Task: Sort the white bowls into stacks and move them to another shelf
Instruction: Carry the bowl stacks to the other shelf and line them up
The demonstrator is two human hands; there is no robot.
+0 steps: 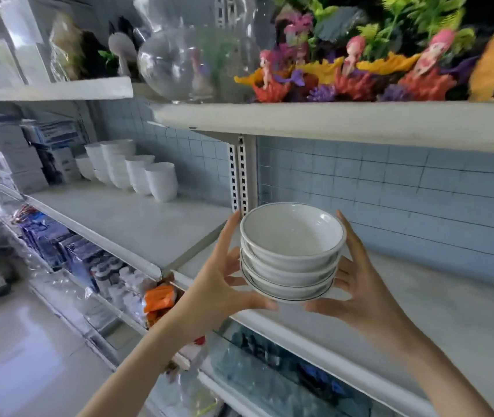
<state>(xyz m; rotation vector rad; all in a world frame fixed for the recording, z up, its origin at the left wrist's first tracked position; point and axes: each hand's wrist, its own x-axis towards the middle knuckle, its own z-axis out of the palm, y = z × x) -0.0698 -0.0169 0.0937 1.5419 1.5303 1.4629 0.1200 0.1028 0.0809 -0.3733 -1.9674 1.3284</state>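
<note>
Left hand point(224, 284) and right hand point(363, 293), each grip clasping the bowl stack point(292, 254) between them, mid-carry; next likely lower it level onto the shelf point(450, 311) under the grip.

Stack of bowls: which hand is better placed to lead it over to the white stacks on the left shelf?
Probably the left hand: it holds the stack of bowls on the side facing the white stacks. The right hand holds the far side.
</note>
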